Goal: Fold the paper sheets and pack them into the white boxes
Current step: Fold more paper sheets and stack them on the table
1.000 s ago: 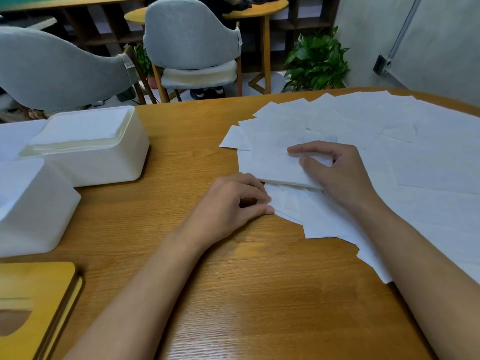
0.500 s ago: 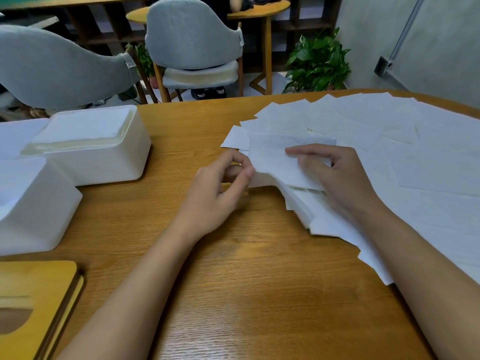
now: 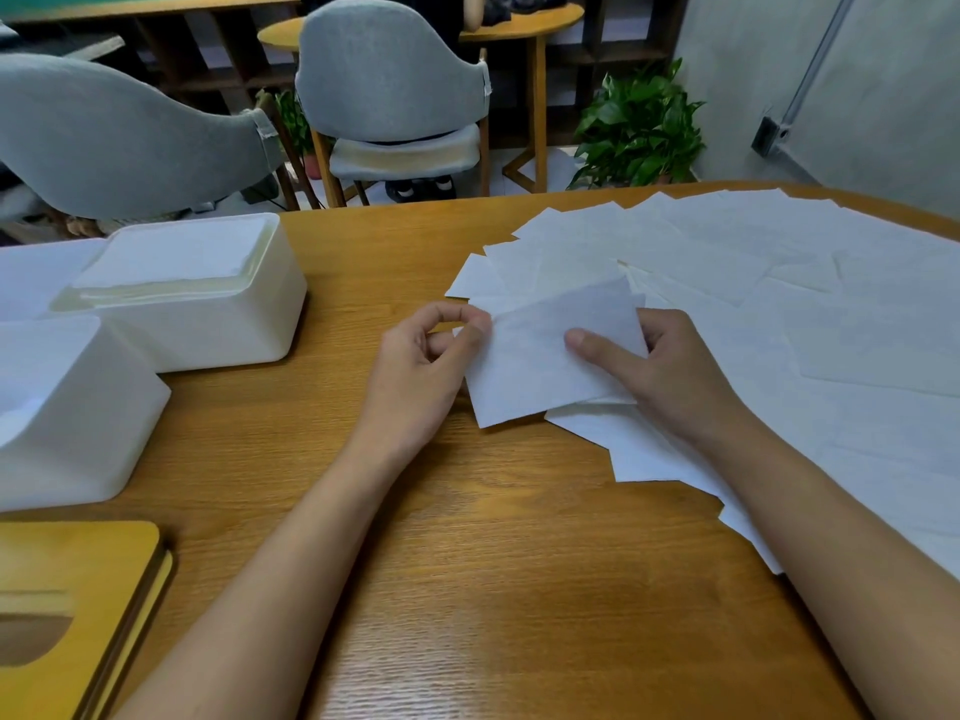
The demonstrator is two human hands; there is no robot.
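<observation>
- Near the middle of the wooden tabletop (image 3: 467, 563), one paper sheet (image 3: 540, 366) is held up at a slant between both hands, its lower corner close to the wood.
- The left hand (image 3: 421, 366) pinches the sheet's left edge; its fingers (image 3: 475, 327) are closed on the paper at thumb and forefinger, and the rest are loosely curled.
- The right hand (image 3: 675, 376) grips the sheet's right side, with the thumb lying across the top face and the other fingers tucked behind the paper.
- Under and beyond that hand, a wide spread of sheets (image 3: 779, 314) overlaps across the right half of the tabletop, reaching its far edge.
- On the left stand two boxes, well apart from the hands: the far white box (image 3: 208, 324), filled to the brim with a stack of folded paper (image 3: 176, 262), and the near white box (image 3: 78, 423), just beside it at the frame's edge.
- A wooden panel (image 3: 78, 579) with a curved cut-out lies at the near left corner.
- Grey chairs (image 3: 389, 70) and a potted plant (image 3: 639, 127) stand behind the tabletop.
</observation>
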